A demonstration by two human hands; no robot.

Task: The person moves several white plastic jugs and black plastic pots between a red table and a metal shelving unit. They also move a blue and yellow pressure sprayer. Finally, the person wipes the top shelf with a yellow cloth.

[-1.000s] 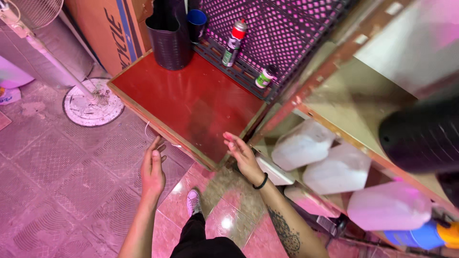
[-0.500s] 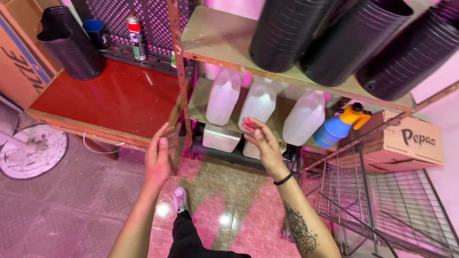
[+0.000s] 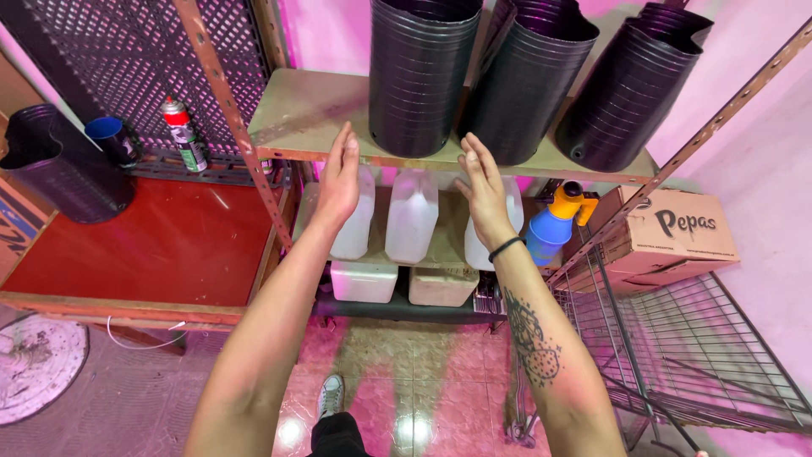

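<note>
1. The left hand [image 3: 339,173] is reaching up at about 11 o'clock from the middle of the view, its fingers straight and held together, palm turned inward, holding nothing.
2. The right hand [image 3: 483,188] is rising at about 1 o'clock, fingers open and slightly spread, also holding nothing; a dark band is circling its wrist.
3. The stack of black pots [image 3: 420,72] is standing upright at 12 o'clock on the upper shelf [image 3: 296,118], just above and between the two hands; whether either hand is touching it I cannot tell.
4. Two more black pot stacks [image 3: 529,80] are leaning at 1 to 2 o'clock on the same shelf.
5. White plastic jugs [image 3: 412,216] are sitting on the lower shelf directly behind the hands.
6. A blue spray bottle with an orange top [image 3: 554,224] is standing at 3 o'clock, just beside a cardboard box [image 3: 668,241].
7. A red table [image 3: 144,245] is lying at 9 o'clock, carrying a spray can [image 3: 183,134] and a blue cup [image 3: 110,137].
</note>
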